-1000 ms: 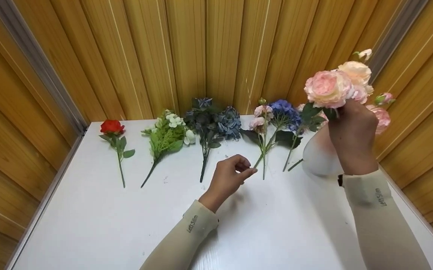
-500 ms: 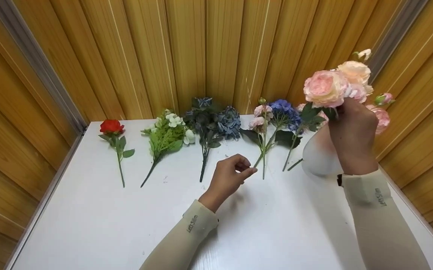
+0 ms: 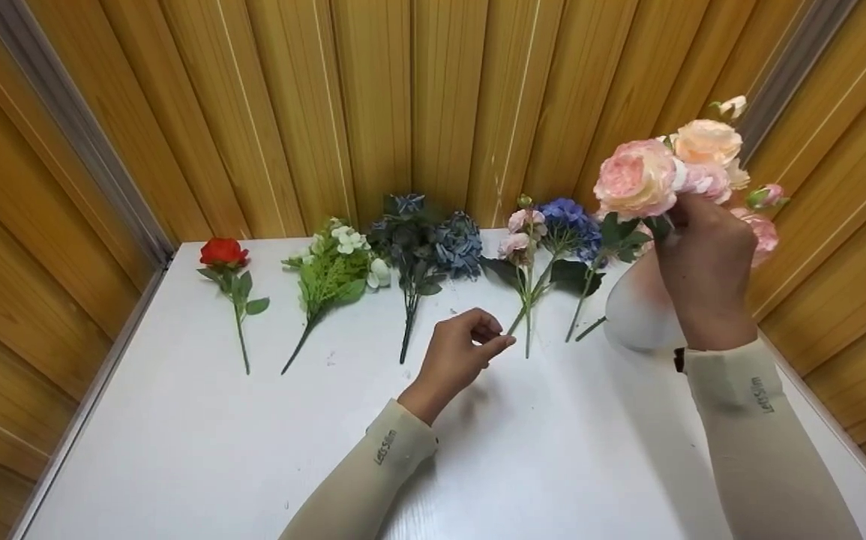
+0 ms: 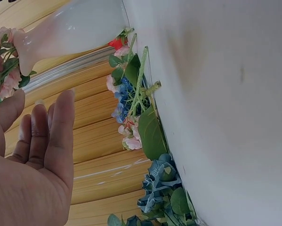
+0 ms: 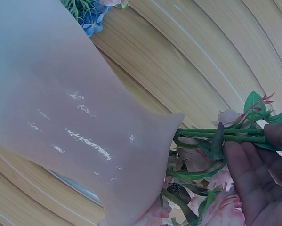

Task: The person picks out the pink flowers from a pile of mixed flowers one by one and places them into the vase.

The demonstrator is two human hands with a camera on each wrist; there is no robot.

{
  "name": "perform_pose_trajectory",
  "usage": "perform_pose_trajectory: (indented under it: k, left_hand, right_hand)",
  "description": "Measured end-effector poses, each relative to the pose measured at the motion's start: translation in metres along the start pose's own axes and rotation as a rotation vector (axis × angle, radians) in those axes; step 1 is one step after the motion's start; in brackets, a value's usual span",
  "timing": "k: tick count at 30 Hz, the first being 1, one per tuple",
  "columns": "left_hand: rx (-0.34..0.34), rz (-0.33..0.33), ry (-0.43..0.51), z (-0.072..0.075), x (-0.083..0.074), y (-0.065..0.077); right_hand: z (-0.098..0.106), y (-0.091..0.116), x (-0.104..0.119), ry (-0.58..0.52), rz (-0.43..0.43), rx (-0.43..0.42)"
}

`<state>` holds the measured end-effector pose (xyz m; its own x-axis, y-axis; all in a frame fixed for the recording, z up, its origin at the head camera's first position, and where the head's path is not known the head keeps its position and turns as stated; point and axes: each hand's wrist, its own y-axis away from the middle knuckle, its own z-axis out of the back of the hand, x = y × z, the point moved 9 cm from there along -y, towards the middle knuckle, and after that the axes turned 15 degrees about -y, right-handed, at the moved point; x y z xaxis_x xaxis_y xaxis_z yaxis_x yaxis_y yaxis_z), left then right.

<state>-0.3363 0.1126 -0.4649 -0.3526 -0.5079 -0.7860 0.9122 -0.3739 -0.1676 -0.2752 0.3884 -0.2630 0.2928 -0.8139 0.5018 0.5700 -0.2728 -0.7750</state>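
Observation:
My right hand (image 3: 706,274) grips the green stems of a pink rose spray (image 3: 635,180) above the vase (image 3: 639,319). Thumb and fingers pinch the stems in the right wrist view, where these run into the mouth of the glossy pinkish-white vase (image 5: 84,117). Their lower ends are hidden inside it. Peach and pink blooms rise around that hand. Low over the white table, my left hand (image 3: 455,360) has relaxed, loosely bent fingers. Nothing lies in its palm in the left wrist view. Its fingertips are close to the stems of a blue hydrangea (image 3: 567,225) and a small pink flower spray (image 3: 519,244).
Along the back of the white table (image 3: 313,457) lie a red rose (image 3: 224,253), a green and white spray (image 3: 331,274) and a dusty-blue bunch (image 3: 456,247). Another leafy stem (image 3: 582,307) rests beside the vase. Wood-look panels (image 3: 373,112) stand behind and at both sides.
The large pink bloom by my right hand has shifted slightly left, and the peach bloom a little up. My left hand has stayed in place.

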Motion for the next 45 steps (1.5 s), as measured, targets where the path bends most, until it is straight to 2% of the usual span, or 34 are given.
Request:
perform_pose_trajectory:
  k: [12,24,35,45]
  left_hand:
    - [0.009,0.004,-0.026,-0.001,0.000,0.000]
    - [0.011,0.006,-0.030,0.000,0.002,-0.001]
    - [0.022,0.007,-0.021,-0.002,0.002,0.000]
    - [0.020,0.021,-0.020,-0.003,0.002,0.001]
  right_hand:
    - [0.004,0.002,0.001,-0.030,-0.013,-0.029]
    - [0.006,0.004,-0.003,0.028,-0.039,-0.043]
    - [0.005,0.005,-0.009,-0.041,-0.070,-0.018]
    - [0.003,0.007,-0.016,-0.073,-0.059,-0.018]
